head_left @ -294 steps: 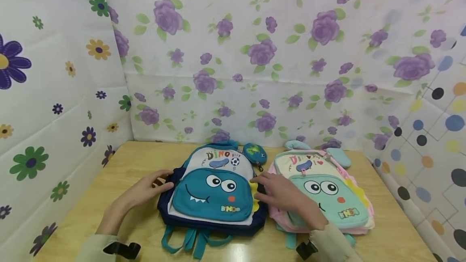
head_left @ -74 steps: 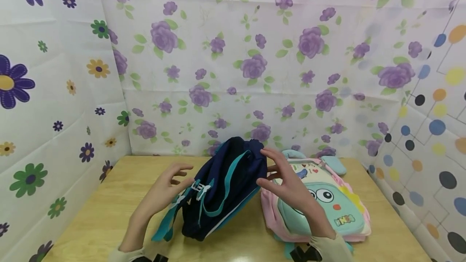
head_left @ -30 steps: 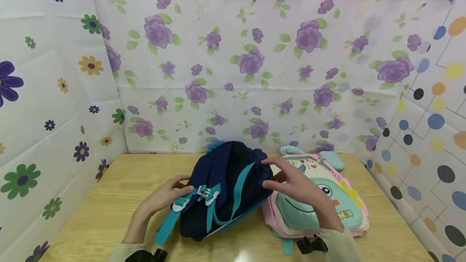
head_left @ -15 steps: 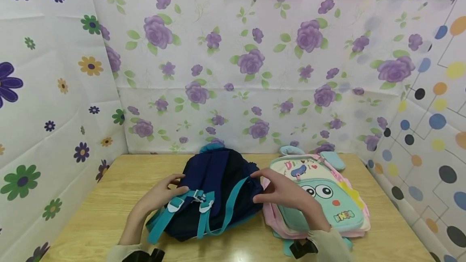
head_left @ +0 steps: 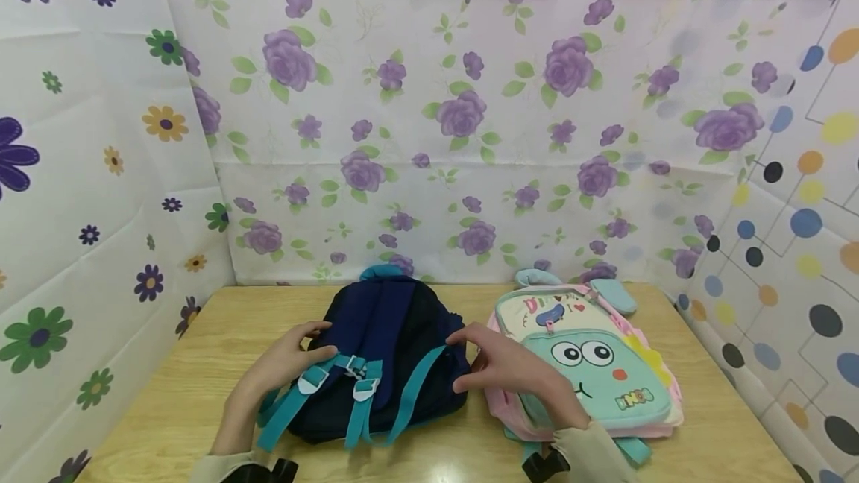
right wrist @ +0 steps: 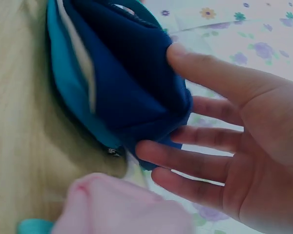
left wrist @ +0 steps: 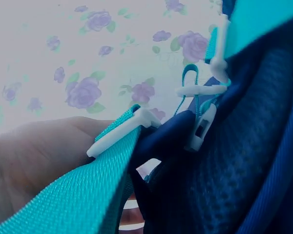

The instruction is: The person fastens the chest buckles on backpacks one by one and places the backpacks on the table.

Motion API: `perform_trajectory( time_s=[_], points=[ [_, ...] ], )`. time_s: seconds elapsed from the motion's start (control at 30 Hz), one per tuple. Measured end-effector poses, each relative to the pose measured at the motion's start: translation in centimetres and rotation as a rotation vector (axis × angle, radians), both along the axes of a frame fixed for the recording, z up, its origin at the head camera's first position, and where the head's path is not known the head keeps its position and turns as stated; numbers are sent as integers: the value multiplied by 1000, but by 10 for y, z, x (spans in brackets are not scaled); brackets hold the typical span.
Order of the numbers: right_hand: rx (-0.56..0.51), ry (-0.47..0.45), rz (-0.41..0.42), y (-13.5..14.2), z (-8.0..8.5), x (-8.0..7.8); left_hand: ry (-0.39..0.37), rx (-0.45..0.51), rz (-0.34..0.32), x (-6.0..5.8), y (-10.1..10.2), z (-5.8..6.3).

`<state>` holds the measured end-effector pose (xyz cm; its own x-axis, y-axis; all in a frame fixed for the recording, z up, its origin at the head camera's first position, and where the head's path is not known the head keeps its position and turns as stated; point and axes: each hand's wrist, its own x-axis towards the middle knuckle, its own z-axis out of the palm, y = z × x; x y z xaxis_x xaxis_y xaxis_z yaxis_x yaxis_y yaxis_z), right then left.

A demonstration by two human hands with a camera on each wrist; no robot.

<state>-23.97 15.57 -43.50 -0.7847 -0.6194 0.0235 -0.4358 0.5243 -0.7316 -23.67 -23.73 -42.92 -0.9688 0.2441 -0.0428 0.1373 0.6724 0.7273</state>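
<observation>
A navy backpack [head_left: 376,326] with teal straps lies back side up on the table, a teal handle loop [head_left: 381,271] at its far end. White buckles [head_left: 365,390] sit on the straps. My left hand [head_left: 285,356] rests at its left side, thumb near the strap; in the left wrist view a teal strap [left wrist: 83,195] covers much of that hand. My right hand [head_left: 513,371] touches the right side; in the right wrist view its fingers are spread and nearly straight against a navy side pocket [right wrist: 136,92]. The backpack's dinosaur front is hidden underneath.
A pink and mint backpack [head_left: 590,371] with a cartoon face lies close on the right, partly under my right forearm. The wooden table [head_left: 228,319] ends at a flower-print cloth [head_left: 403,133] behind, with patterned cloths at both sides.
Face up 9.8 s ago, the navy backpack has been turned over. Over the last second it has lowered from a tilt to nearly flat and shifted left; both hands have moved left with it.
</observation>
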Motion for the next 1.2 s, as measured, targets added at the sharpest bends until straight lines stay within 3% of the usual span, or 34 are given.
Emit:
perform_trajectory(
  time_s=[0.3, 0.83, 1.2],
  points=[
    [28, -8, 30, -14, -15, 0, 9, -15, 6, 0, -5, 0],
    [68, 2, 1, -32, -27, 3, 76, -82, 12, 2, -15, -3],
    [83, 37, 8, -14, -12, 2, 68, -73, 27, 3, -9, 6]
  ],
)
